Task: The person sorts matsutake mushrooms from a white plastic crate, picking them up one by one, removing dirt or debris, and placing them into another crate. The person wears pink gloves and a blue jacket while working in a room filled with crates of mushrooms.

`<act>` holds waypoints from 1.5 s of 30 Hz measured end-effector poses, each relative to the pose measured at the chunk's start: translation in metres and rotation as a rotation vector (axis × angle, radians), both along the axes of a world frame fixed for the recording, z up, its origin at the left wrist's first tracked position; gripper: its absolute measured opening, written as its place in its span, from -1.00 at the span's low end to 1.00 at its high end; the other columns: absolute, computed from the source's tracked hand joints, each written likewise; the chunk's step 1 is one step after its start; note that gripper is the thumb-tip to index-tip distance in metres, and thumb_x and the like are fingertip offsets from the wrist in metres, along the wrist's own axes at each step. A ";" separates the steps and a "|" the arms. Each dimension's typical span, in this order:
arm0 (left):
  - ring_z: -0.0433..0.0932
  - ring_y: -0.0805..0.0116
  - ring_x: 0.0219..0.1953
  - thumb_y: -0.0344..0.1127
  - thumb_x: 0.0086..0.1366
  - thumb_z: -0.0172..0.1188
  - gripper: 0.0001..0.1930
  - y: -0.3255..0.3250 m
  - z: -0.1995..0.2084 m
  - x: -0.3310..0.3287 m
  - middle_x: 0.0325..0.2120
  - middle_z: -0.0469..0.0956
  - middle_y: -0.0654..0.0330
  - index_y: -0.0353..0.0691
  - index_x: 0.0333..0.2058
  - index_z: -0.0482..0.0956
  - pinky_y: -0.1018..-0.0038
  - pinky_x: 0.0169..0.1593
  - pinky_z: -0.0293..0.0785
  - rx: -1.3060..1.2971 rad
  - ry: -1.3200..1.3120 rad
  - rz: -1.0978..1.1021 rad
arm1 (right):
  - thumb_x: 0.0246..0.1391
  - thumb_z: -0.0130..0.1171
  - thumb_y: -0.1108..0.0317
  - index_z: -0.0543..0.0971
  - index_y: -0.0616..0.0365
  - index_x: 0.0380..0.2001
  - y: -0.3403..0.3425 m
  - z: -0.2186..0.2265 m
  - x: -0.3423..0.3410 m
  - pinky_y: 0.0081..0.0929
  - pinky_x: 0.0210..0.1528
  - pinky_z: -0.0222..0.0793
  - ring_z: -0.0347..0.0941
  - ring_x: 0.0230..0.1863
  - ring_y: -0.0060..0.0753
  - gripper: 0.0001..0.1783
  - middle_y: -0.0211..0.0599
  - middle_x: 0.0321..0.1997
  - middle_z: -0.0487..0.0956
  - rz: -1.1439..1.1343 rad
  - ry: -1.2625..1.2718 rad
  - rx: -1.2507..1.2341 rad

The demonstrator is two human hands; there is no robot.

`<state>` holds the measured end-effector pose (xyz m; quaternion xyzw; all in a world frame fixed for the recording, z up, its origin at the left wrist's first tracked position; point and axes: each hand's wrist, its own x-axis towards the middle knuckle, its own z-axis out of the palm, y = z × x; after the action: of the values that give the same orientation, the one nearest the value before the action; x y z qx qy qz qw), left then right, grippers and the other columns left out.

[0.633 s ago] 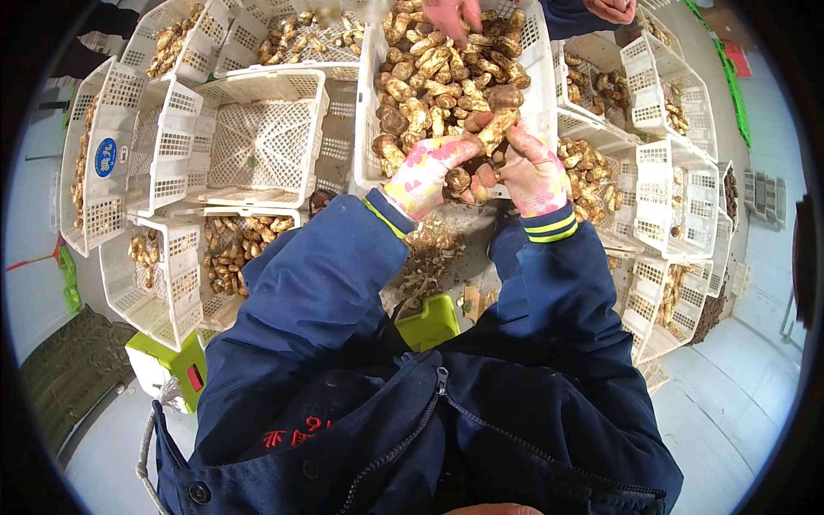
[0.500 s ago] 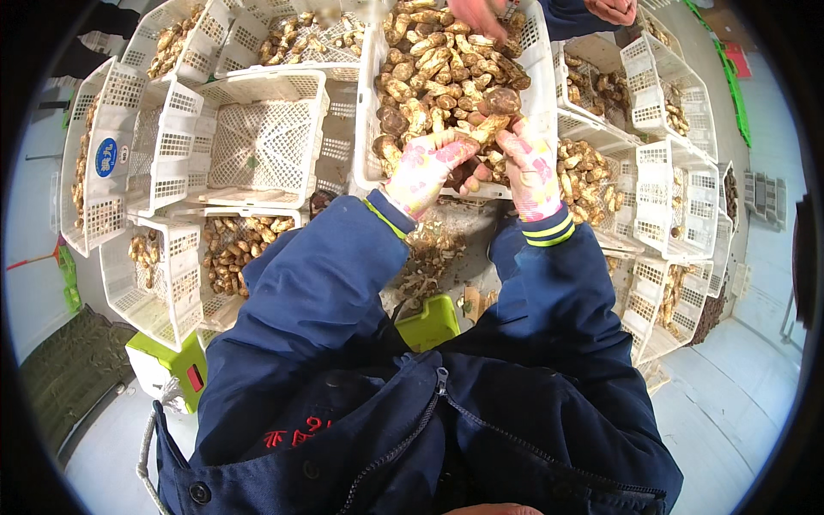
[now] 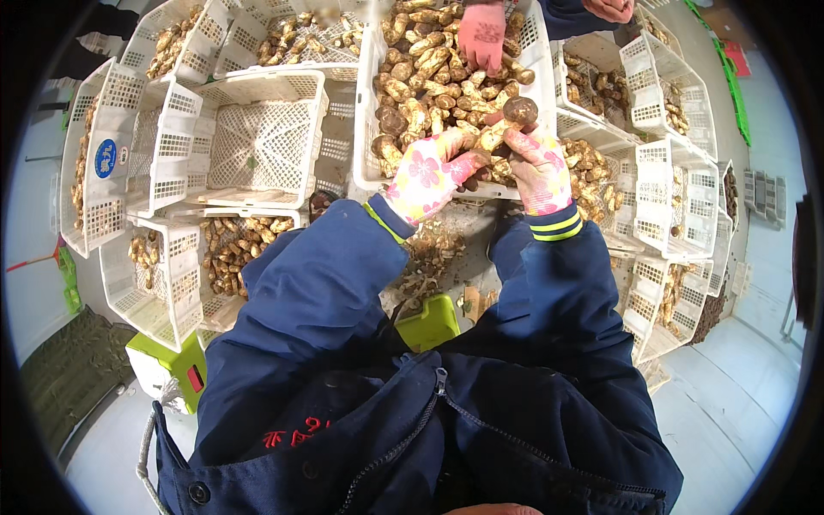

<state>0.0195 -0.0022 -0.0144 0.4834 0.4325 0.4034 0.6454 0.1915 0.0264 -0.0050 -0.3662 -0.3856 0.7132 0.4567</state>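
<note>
Light is bright, even and cool, like daylight, and it falls from above onto the big white crate [image 3: 371, 129] of mushrooms. Its plastic walls are close to washed out, most of all on the crates to the left of it. Shadows are soft: a dim patch lies just below the crate, between the two dark blue sleeves (the jacket itself swallows most detail). Focus is sharp around the crate and softens outward from it. Fisheye bending curves the crate rows far from it, and a black ring closes the corners. No motion blur shows.
</note>
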 end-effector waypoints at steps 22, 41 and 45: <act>0.47 0.56 -0.46 -0.30 0.22 0.13 -0.76 0.005 -0.024 0.003 -0.46 0.55 0.25 -0.35 -0.22 0.49 0.58 -0.36 0.41 0.107 0.207 0.090 | 0.03 0.20 0.33 0.53 0.25 -0.29 -0.013 -0.004 -0.029 -0.57 -0.24 0.31 0.40 -0.32 -0.60 -0.77 -0.38 -0.34 0.56 -0.293 -0.411 0.240; 0.44 0.52 -0.48 -0.38 0.22 -0.03 -0.81 0.001 -0.021 0.003 -0.54 0.51 0.22 -0.35 -0.27 0.49 0.51 -0.39 0.37 0.223 0.326 0.012 | 0.11 0.10 0.25 0.51 0.23 -0.19 -0.005 -0.012 -0.016 -0.40 -0.18 0.45 0.52 -0.27 -0.36 -0.71 -0.25 -0.24 0.57 -0.242 0.087 -0.202; 0.44 0.53 -0.50 -0.31 0.26 0.02 -0.80 0.000 -0.010 0.005 -0.55 0.51 0.23 -0.35 -0.31 0.50 0.56 -0.41 0.37 0.030 0.093 -0.030 | 0.15 0.03 0.19 0.43 0.09 -0.04 -0.002 -0.007 -0.007 -0.24 -0.13 0.38 0.47 -0.14 -0.23 -0.65 -0.24 -0.17 0.54 -0.078 0.256 -0.288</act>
<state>0.0248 -0.0026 -0.0247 0.5174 0.4486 0.3774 0.6234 0.1842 0.0240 -0.0120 -0.3486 -0.2038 0.7836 0.4721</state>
